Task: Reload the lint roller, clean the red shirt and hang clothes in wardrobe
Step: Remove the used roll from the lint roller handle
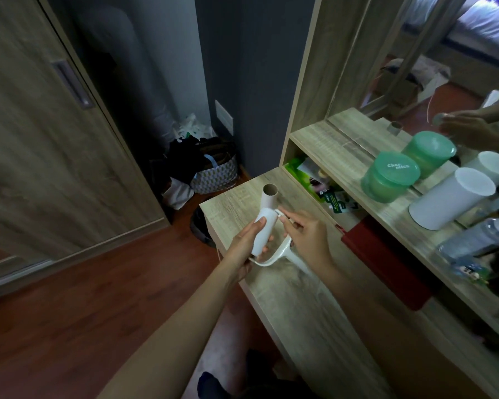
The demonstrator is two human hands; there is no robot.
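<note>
You are gripping the white roll in your left hand above the dresser top while your right hand is pinching the lint roller frame beside it, so a tilted approach is risking a jam or drop.

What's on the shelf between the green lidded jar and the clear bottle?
A white cylindrical container, shown in the head view.

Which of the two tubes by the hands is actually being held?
The white roll, gripped by the left hand; the bare brown cardboard tube stands on the desk beyond it.
</note>
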